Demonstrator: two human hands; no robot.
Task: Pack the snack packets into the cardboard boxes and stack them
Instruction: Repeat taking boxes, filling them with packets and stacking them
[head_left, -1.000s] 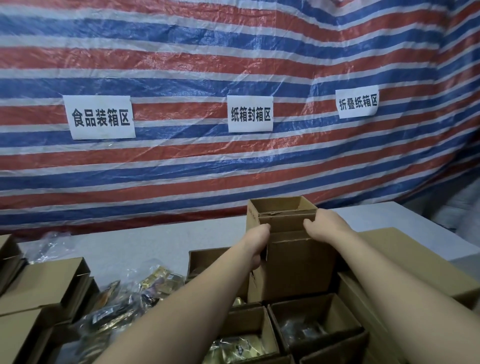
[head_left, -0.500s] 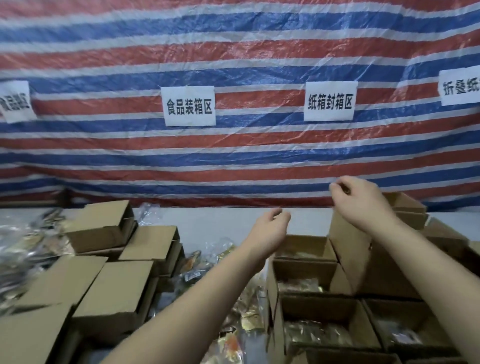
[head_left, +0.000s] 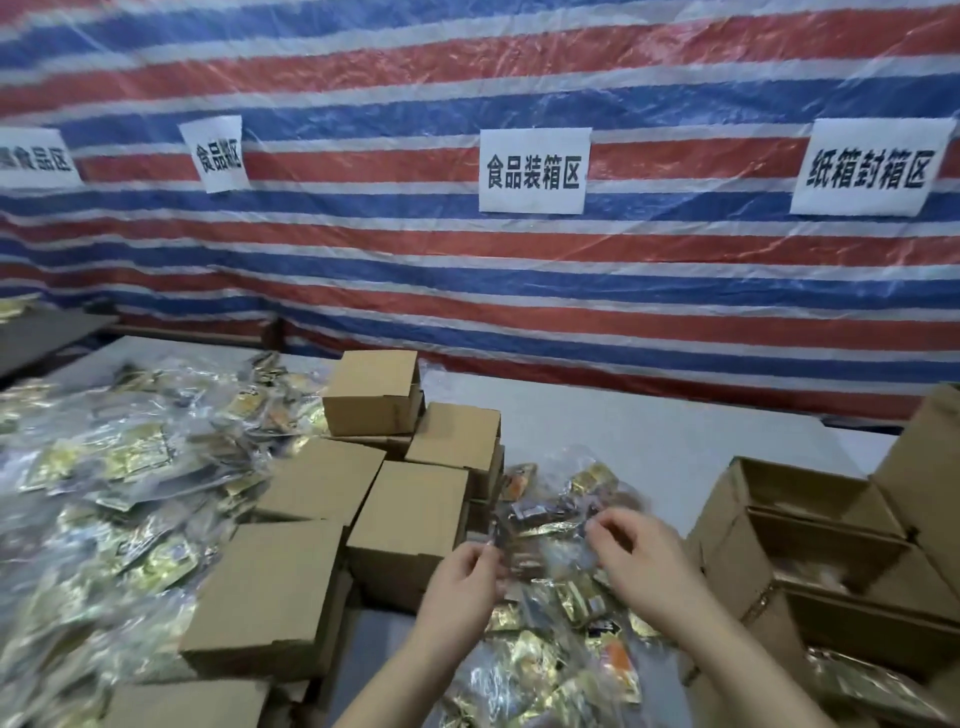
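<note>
A clear plastic bag of gold and dark snack packets (head_left: 558, 512) lies on the grey table (head_left: 649, 441) between closed boxes and open boxes. My left hand (head_left: 462, 582) pinches the bag's near left edge with thumb and fingertips. At the bag's right side, my right hand (head_left: 641, 558) has its curled fingers pinching the plastic. More loose packets (head_left: 566, 670) lie below my hands. Open cardboard boxes (head_left: 826, 551) stand in a row at the right, some with packets inside. Closed cardboard boxes (head_left: 410, 519) are stacked left of my hands.
A large heap of bagged snack packets (head_left: 114, 478) covers the table's left side. A tall box wall (head_left: 930, 467) rises at the far right. A striped tarpaulin with paper signs (head_left: 532, 171) hangs behind the table. A dark table (head_left: 41, 332) stands at far left.
My view has swung left. Both hands left the upright box at the right and came down onto the bag of snack packets, which they now pinch.
</note>
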